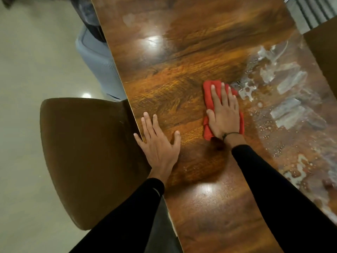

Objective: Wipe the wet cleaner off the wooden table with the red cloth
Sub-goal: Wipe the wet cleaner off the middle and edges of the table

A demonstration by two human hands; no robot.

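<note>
The long wooden table (173,73) runs from top left to bottom right. A red cloth (207,92) lies folded on it near the middle. My right hand (223,114) presses flat on the cloth, fingers spread. White foamy wet cleaner (284,95) covers the table's right side, its edge just right of the cloth. My left hand (157,141) rests flat and open on the table's left edge, holding nothing.
A brown padded chair (87,154) stands against the table's left edge, below my left hand. A pale grey chair (96,59) is farther back on the left. The pale floor (32,66) lies to the left. A second brown surface (324,52) shows at the right edge.
</note>
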